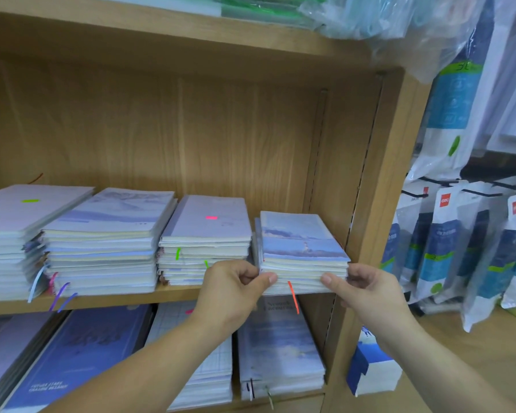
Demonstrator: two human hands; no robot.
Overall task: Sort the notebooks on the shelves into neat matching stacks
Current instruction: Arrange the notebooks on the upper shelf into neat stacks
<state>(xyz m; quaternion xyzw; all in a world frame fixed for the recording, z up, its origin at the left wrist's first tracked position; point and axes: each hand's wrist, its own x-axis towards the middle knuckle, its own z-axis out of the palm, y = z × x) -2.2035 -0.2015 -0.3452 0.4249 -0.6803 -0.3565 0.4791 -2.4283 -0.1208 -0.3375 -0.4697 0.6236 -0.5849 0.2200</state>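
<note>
A small stack of notebooks with a blue seascape cover sits at the right end of the middle wooden shelf, with an orange ribbon hanging from its front. My left hand pinches the stack's front left corner and my right hand pinches its front right corner. To the left stand three more stacks: a pale lilac one with a pink tag, a wider mountain-cover one and a white one with a green tag.
The shelf's right side panel stands close beside the held stack. On the lower shelf lie dark blue notebooks, a grid-cover stack and a seascape stack. Packaged goods hang on hooks at the right.
</note>
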